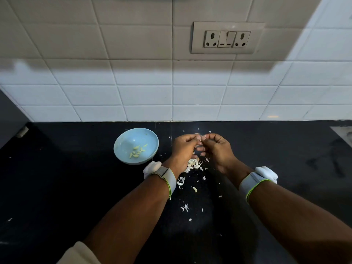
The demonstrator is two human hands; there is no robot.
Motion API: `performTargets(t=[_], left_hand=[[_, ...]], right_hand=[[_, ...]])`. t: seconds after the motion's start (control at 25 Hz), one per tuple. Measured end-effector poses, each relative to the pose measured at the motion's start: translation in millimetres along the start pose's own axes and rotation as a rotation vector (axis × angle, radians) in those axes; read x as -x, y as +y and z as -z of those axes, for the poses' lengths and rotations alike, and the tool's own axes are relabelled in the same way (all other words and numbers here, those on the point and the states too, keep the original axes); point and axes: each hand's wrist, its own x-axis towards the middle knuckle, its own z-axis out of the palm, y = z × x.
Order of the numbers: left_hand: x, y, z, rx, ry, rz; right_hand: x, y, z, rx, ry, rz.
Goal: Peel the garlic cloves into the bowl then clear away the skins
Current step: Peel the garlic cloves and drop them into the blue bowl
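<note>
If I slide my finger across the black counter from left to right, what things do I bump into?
Blue bowl with peeled cloves → left hand → right hand, both pinching a clove between them.

A home kitchen: a black stone tabletop (76,187) runs up to a white tiled wall (133,92) with a socket panel (227,38) set in it. A light blue bowl (123,141) holding peeled garlic cloves (137,151) stands near the tabletop's far edge, with papery skins (193,163) scattered beside it.
</note>
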Motion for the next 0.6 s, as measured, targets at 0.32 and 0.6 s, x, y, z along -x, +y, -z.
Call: performTargets(t=[0.32,0.6], left_hand=[[-2.1,0.3,2.6,0.141,0.131,0.011],[-2.4,-4.3,4.4,0.188,0.136,0.060]], right_hand=[[0.9,4.0,3.6,0.196,0.092,-0.026],[1.9,4.8,2.7,0.648,0.226,0.166]])
